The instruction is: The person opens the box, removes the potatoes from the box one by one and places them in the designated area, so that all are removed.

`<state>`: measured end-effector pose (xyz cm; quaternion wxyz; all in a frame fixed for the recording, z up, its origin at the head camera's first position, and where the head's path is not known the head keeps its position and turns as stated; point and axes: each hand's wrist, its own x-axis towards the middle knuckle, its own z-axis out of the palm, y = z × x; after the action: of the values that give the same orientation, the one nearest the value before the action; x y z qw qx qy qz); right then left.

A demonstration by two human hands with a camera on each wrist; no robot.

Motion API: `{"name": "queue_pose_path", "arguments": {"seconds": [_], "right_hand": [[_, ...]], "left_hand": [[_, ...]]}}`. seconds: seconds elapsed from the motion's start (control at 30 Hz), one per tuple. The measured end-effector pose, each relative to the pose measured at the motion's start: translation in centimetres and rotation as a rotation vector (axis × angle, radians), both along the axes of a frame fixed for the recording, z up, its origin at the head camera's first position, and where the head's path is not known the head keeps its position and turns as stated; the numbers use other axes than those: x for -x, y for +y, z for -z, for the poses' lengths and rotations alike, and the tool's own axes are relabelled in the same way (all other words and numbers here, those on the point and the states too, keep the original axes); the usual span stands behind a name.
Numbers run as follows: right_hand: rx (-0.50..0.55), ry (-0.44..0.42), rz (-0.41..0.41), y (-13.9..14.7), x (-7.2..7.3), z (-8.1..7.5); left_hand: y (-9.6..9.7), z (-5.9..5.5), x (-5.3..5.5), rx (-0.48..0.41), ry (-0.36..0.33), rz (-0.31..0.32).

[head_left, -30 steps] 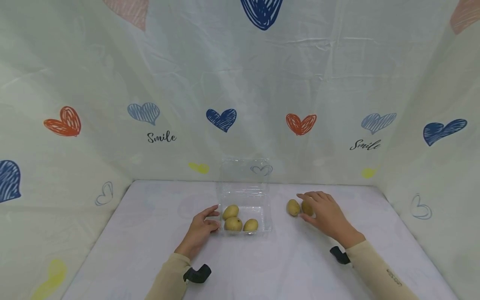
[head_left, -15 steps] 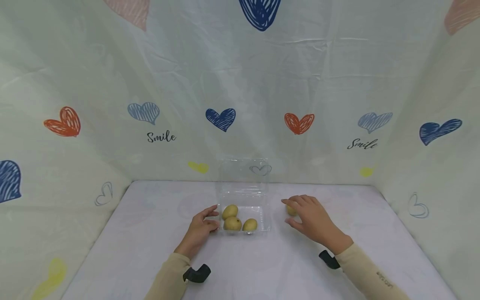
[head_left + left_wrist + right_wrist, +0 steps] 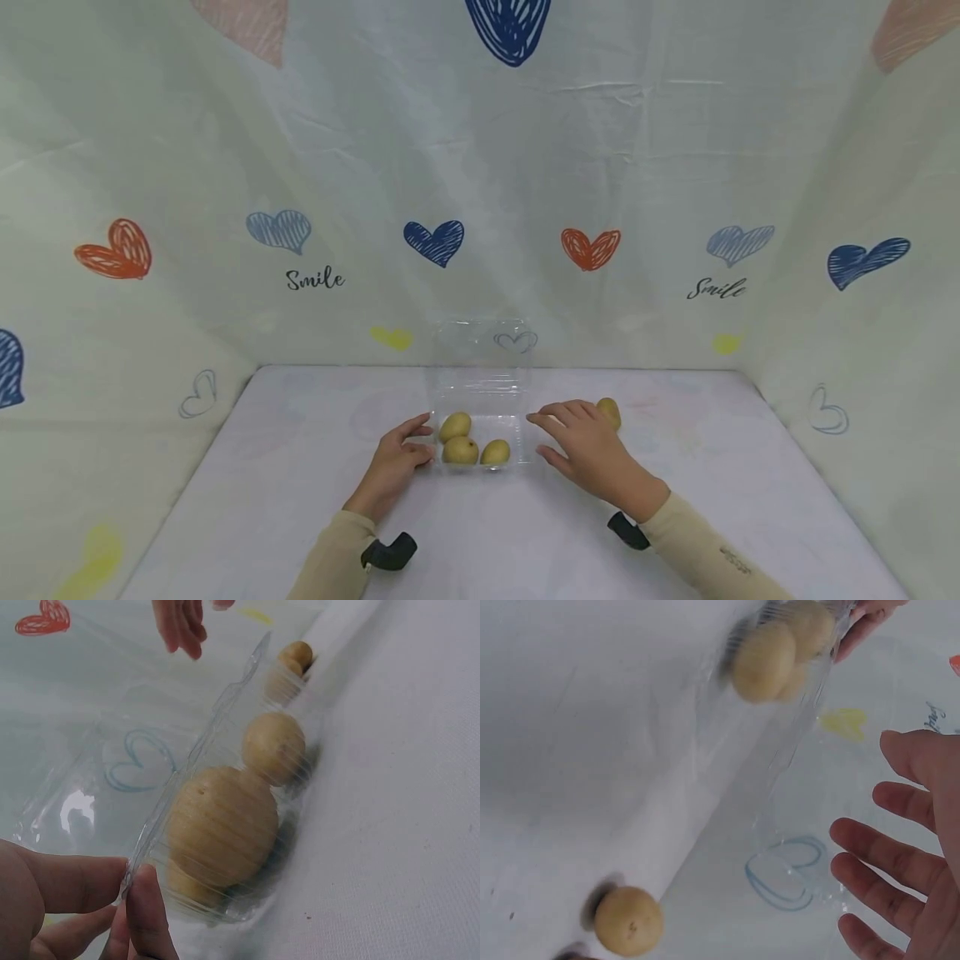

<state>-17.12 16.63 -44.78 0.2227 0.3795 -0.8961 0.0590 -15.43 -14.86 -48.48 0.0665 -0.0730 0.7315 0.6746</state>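
A clear plastic clamshell box [image 3: 517,437] stands on the table with its lid [image 3: 480,354] raised at the back. Three potatoes lie in it, among them a big one [image 3: 223,825] and a smaller one [image 3: 274,748]. My left hand [image 3: 393,467] pinches the box's left rim between thumb and fingers, as the left wrist view shows. Just right of the box hovers my right hand [image 3: 592,450], fingers spread and holding nothing. Behind that hand a loose potato [image 3: 610,412] rests on the table; in the right wrist view it [image 3: 628,921] sits near the bottom edge.
A white cloth covers the table [image 3: 300,500]. Directly behind it hangs a pale curtain [image 3: 337,150] printed with hearts and "Smile" lettering. Another round thing is cut off at the bottom of the right wrist view. Dark wrist mounts [image 3: 390,552] sit on both sleeves.
My right hand has moved left, from over the loose potatoes to beside the box, carrying nothing. A loose potato shows behind it again. My left hand stays at the box rim.
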Motion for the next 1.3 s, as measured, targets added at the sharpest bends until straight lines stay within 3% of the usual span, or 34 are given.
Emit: {"name": "queue_pose_path", "arguments": {"seconds": [0.5, 0.87, 1.3], "right_hand": [[-0.002, -0.007, -0.081, -3.0, 0.7, -0.2], [-0.115, -0.090, -0.038, -3.9, 1.3, -0.3], [-0.147, -0.244, -0.010, -4.8, 2.1, -0.5]], "left_hand": [[0.0, 0.0, -0.2, 0.001, -0.001, -0.006], [0.0, 0.2, 0.0, -0.003, -0.007, -0.009], [-0.1, 0.1, 0.0, -0.016, -0.007, 0.000]]}}
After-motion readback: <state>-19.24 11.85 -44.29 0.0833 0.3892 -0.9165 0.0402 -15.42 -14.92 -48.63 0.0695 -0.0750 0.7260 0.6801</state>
